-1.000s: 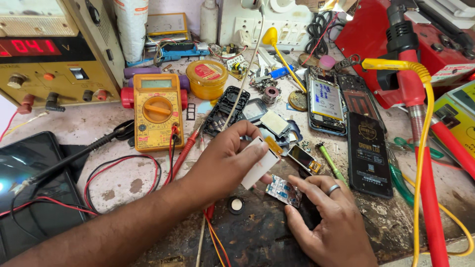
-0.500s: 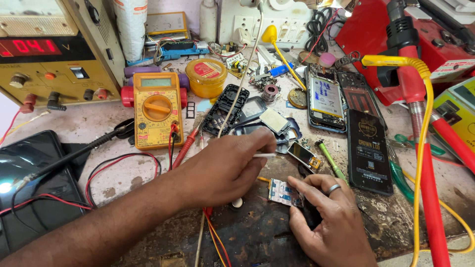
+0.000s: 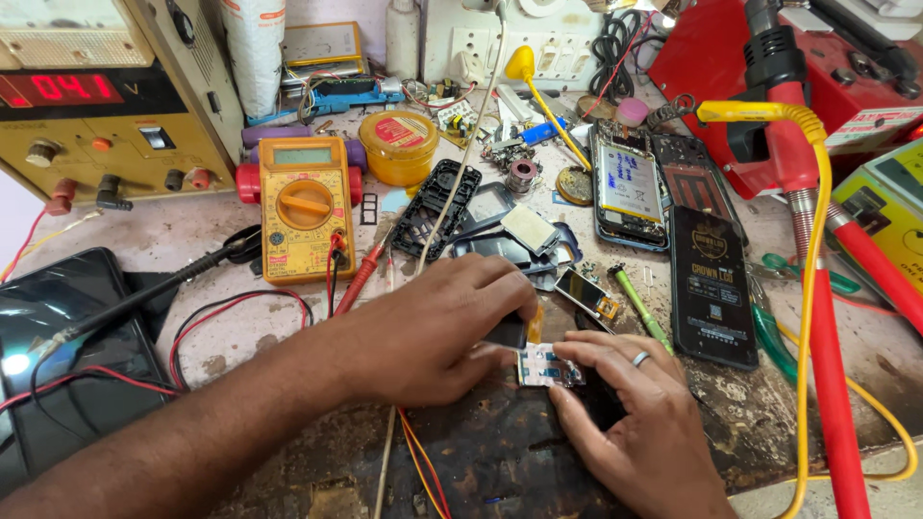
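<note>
Since earlier frame: left hand [image 3: 437,332] lowered onto dark mat [image 3: 481,452], white strip formerly held no longer seen.

Head view:
- Left hand curled; fingertips closed on small dark part [image 3: 507,332], orange flex seen at its edge.
- Right hand [image 3: 630,413] laid flat, ring worn; small circuit board [image 3: 550,367] pinned under fingertips, not gripped.
- Board located on mat, near front edge of workbench [image 3: 125,216], touching dark part.
- Yellow multimeter [image 3: 305,207] placed toward left rear.
- Green screwdriver [image 3: 642,308] lying just beyond right hand.
- Black phone back cover [image 3: 711,284] positioned toward right edge.
</note>
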